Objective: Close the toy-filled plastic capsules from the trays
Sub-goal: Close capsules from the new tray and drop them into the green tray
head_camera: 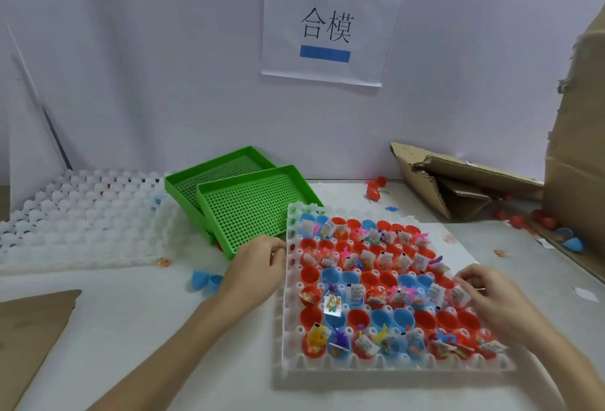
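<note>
Head view, one entry: white tray [289, 338] lay at lower right of the frame, its cups filled with red and blue capsule halves [370, 279], many holding small toys and paper slips. Left hand [258, 258] rested at the tray's left edge, fingers curled against the rim; whether it gripped the tray could not be told. Right hand [487, 289] sat over the tray's right side, blurred, fingers bent over the capsules; grip unclear. Two green trays [248, 204] stood stacked at centre. Empty white trays [82, 224] lay at left. Torn cardboard [458, 181] occupied the right. A paper sign [330, 24] hung on the wall above.
</note>
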